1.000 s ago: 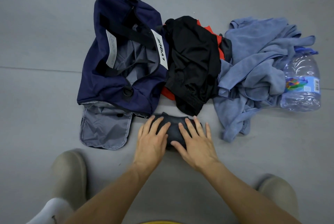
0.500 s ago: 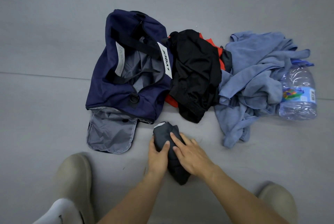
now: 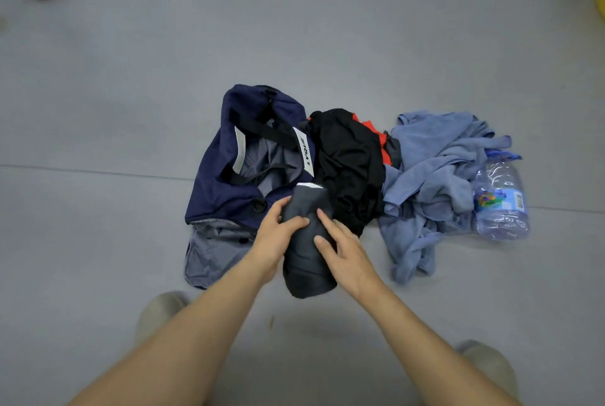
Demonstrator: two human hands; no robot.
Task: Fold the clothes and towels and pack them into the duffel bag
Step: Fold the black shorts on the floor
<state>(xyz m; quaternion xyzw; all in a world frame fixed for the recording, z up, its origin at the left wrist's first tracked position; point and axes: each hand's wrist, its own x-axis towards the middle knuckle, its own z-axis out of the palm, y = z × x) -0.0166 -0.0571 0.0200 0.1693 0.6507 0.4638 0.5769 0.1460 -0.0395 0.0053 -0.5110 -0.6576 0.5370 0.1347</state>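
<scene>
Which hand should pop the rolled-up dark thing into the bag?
Left. The left hand grips the rolled dark garment and sits nearest the open duffel bag; the right hand only touches it.

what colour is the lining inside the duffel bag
Grey lining, inside the navy duffel bag; the head view shows it best.

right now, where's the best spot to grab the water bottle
Probably around its labelled middle, coming from the right: the water bottle lies on its side, cap pointing away, with the blue towel bunched against its left.
</scene>
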